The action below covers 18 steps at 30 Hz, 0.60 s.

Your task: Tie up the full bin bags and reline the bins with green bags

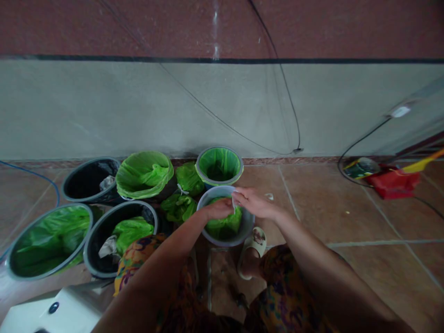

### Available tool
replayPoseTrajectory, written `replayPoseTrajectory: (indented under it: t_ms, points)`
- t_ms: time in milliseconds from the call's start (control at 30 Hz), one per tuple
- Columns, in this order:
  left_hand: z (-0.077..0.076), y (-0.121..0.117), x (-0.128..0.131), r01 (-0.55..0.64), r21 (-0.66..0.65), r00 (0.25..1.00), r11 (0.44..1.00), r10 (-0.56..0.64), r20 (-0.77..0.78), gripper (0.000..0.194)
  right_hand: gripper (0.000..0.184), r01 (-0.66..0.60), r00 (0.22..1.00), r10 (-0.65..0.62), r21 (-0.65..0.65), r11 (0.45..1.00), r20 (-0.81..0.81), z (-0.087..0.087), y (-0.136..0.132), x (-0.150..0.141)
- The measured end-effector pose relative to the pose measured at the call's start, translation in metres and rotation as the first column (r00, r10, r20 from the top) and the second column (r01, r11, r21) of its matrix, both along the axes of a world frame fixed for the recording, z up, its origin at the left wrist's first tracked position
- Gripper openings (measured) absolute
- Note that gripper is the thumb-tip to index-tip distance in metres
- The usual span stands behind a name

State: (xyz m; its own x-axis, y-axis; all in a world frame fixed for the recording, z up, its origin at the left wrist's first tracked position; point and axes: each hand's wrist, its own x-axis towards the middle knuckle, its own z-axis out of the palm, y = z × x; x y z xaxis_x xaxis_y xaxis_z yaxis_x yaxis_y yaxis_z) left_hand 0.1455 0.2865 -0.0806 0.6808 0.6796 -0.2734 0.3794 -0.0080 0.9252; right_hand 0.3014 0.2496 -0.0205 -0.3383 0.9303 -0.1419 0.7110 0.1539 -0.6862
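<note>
Between my feet stands a pale grey bin [247,227] with a bunched green plastic bag [225,227] inside it. My left hand [221,209] reaches over the bag, its fingers drawn together near the bin's middle. From the right, my right hand [252,202] comes in above the rim, fingers pressed together. A small pale strip [233,200] shows where the two hands meet, too blurred to name. What the fingertips grip is partly hidden.
Behind is a bin with a green liner [219,167]. Tied green bags [189,179] and several more bins, including a black-lined bin [90,179], stand left. A white appliance-like object [52,310] is lower left; a red dustpan [391,182] lies right. A cable [296,125] hangs along the wall.
</note>
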Motion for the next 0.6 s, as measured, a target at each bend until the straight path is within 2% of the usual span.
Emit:
replayPoseTrajectory:
  t_ms: [100,167,200,300,400,467,533,600]
  points:
    - [0.004,-0.001,-0.003,0.169,0.004,0.985,0.986,-0.169,0.015,0.024,0.036,0.116,0.992,-0.117,-0.022,0.993,-0.043,-0.005,0.006,0.008]
    - [0.001,-0.003,-0.003,0.180,0.059,0.983,0.982,-0.181,0.009,0.010,0.037,0.130,0.990,-0.131,-0.026,0.991,-0.060,-0.009,0.008,0.011]
    - [0.000,-0.004,-0.002,0.168,0.086,0.986,0.982,-0.169,0.007,0.007,0.036,0.132,0.989,-0.133,-0.024,0.991,-0.070,-0.011,0.008,0.012]
    - [-0.006,-0.003,0.002,0.104,0.082,0.994,0.991,-0.106,0.021,0.035,0.033,0.165,0.981,-0.168,-0.037,0.986,-0.099,-0.017,0.006,0.012]
    - [-0.010,0.001,0.002,0.072,0.014,0.997,0.997,-0.073,0.009,0.039,0.037,0.149,0.981,-0.158,-0.085,0.985,-0.110,-0.023,0.004,0.014]
    - [-0.013,0.003,0.000,0.016,-0.035,0.999,0.999,-0.017,-0.036,0.043,0.032,0.105,0.986,-0.120,-0.128,0.986,-0.115,-0.027,0.002,0.015]
    - [-0.017,0.004,-0.001,-0.082,-0.108,0.996,0.991,0.078,-0.041,0.046,0.024,0.095,0.988,-0.115,-0.175,0.980,-0.107,-0.029,0.002,0.017]
    - [-0.020,0.005,-0.001,-0.171,-0.198,0.983,0.965,0.180,0.031,0.041,0.025,0.114,0.986,-0.136,-0.202,0.973,-0.100,-0.031,0.002,0.018]
